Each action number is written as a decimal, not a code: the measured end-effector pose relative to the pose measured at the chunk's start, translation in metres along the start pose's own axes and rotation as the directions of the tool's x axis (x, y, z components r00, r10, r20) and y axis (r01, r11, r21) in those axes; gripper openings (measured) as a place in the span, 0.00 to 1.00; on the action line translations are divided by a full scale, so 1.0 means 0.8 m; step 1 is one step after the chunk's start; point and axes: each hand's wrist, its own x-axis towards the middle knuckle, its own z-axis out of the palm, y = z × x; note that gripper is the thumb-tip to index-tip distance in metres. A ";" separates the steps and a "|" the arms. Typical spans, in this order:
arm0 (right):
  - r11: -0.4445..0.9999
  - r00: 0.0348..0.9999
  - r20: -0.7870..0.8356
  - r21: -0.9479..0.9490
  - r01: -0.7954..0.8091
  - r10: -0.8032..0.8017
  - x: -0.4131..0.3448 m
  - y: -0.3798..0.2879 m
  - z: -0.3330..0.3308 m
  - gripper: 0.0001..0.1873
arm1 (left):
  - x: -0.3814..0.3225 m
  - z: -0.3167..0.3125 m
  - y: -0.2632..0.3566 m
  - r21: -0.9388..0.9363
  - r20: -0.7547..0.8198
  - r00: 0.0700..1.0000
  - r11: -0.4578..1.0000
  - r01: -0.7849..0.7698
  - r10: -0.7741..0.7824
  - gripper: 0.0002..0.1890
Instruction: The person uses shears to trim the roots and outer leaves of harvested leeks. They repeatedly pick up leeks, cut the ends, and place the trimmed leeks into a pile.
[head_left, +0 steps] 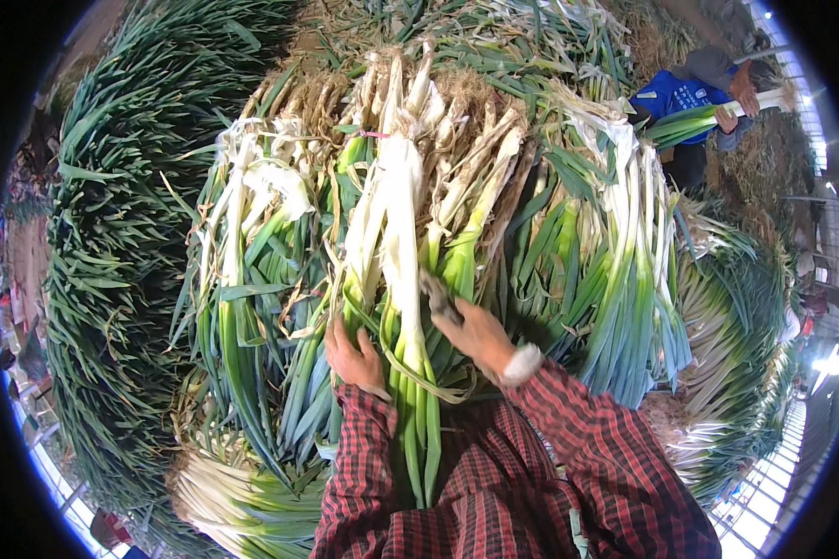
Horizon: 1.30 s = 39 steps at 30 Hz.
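Note:
In the head view, a thick green onion (400, 230) with a bare white stalk lies lengthwise before me, its green leaves reaching down to my checked shirt. My left hand (353, 355) is on its left, with fingers bent at the green leaves beside it; whether they grip any leaf is unclear. On the right, my right hand (479, 335) reaches in toward the stalk. A dark, blurred thing (439, 297) shows at its fingertips, and I cannot tell what it is. Beyond lie several unpeeled green onions (489, 164) with brown outer skins and roots.
Peeled green onions lie in piles to the left (234, 230) and right (626, 230). A tall bank of green leaves (126, 244) lines the far left. At the upper right, a person in blue (678, 98) holds a green onion. More onions (231, 489) lie at lower left.

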 end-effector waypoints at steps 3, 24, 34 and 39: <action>0.989 0.978 -0.183 0.080 0.121 -0.104 -0.042 0.009 0.006 0.30 | 0.038 0.017 -0.029 0.176 0.289 0.885 0.929 0.326 -0.365 0.24; 1.000 0.978 -0.209 -0.004 0.014 -0.015 0.086 -0.039 -0.022 0.31 | 0.037 0.002 0.050 0.279 0.625 0.684 0.926 0.254 -0.376 0.50; 1.000 0.981 -0.193 -0.001 -0.007 0.006 0.103 -0.042 -0.034 0.31 | 0.033 -0.016 0.067 0.271 0.635 0.670 0.923 0.274 -0.385 0.48; 0.996 0.983 -0.169 0.078 -0.052 0.065 0.099 -0.022 -0.039 0.35 | 0.023 -0.042 0.065 0.213 0.583 0.736 0.939 0.271 -0.345 0.44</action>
